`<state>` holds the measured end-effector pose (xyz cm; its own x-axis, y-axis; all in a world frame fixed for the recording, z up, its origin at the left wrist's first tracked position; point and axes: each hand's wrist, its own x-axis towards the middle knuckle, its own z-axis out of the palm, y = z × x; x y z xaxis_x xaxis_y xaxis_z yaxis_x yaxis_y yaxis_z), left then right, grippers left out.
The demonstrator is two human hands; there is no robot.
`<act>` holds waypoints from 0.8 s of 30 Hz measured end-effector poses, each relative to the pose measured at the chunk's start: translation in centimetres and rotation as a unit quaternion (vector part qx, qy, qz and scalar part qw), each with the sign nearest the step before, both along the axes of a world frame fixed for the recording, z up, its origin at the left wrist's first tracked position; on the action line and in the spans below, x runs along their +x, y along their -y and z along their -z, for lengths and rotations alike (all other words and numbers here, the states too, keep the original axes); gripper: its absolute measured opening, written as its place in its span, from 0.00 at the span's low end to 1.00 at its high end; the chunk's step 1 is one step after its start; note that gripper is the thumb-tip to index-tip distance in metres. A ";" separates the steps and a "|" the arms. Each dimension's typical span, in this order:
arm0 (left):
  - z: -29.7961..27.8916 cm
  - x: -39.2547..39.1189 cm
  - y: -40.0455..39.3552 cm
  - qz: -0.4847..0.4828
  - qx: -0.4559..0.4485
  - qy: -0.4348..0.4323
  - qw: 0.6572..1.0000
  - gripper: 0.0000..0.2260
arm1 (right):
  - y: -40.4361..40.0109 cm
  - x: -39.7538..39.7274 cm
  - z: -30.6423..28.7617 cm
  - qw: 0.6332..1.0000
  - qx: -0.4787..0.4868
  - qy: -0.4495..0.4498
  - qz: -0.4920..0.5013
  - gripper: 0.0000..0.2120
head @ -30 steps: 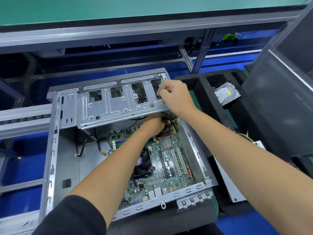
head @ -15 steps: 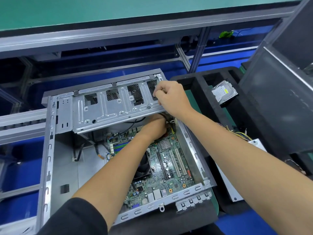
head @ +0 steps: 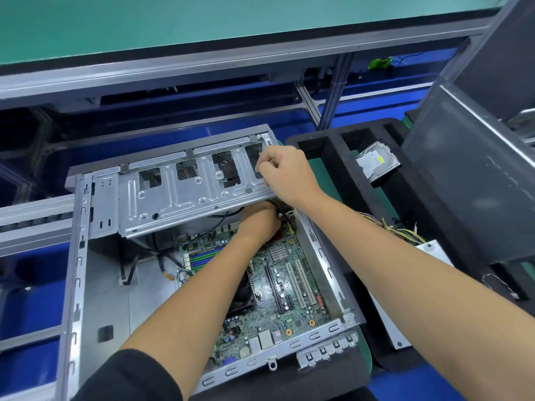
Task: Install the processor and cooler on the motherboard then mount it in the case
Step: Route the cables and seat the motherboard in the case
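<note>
Head view: looks down into an open metal computer case (head: 75,256) lying on its side on the workbench.
Right hand: the right hand (head: 285,176) reaches in from the right, fingers curled onto the far right end of the hinged drive cage (head: 185,198), gripping its edge at the rightmost cut-out.
Left hand: the left hand (head: 260,222) reaches in from the near left, forearm stretched over the board, knuckles tucked under the near edge of the drive cage; its fingers are curled beside black cables (head: 282,211), but whether they pinch anything cannot be told.
Motherboard: the motherboard (head: 289,287) lies flat on the case floor, toward the right wall, its port end nearest.
Cooler: the black cooler fan (head: 244,290) sits on the board, mostly covered by the left forearm.
Writing: the hard drive (head: 376,164), resting in the black foam tray (head: 327,143) to the right, carries a white label with a yellow patch; its print is too small to read.
Hidden: the fingertips of both hands; the far part of the board under the cage.
Cut off: a dark case panel (head: 469,183) leaning at the far right; a bundle of coloured wires (head: 396,231) runs behind it.
</note>
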<state>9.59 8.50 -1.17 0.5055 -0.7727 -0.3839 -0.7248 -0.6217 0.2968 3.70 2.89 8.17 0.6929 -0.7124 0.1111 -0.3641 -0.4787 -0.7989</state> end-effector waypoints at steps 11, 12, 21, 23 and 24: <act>0.6 -0.2 0.3 -0.014 -0.013 -0.003 1.000 0.15 | 0.1 0.0 0.0 1.000 -0.003 0.004 -0.002 0.09; 0.6 -0.2 0.3 -0.009 -0.016 -0.002 1.000 0.15 | 0.1 0.0 0.0 1.000 -0.003 0.004 -0.003 0.09; 0.8 -0.2 -0.4 0.033 -0.054 0.009 0.998 0.15 | 0.0 0.0 0.0 1.000 -0.005 0.001 -0.008 0.09; 0.7 -0.2 -0.4 0.030 -0.055 0.005 0.998 0.15 | 0.0 -0.1 0.0 1.000 -0.005 0.002 -0.008 0.09; 0.7 -0.2 -0.4 0.026 -0.052 0.005 0.998 0.16 | 0.0 -0.1 -0.1 1.000 -0.005 0.002 -0.008 0.09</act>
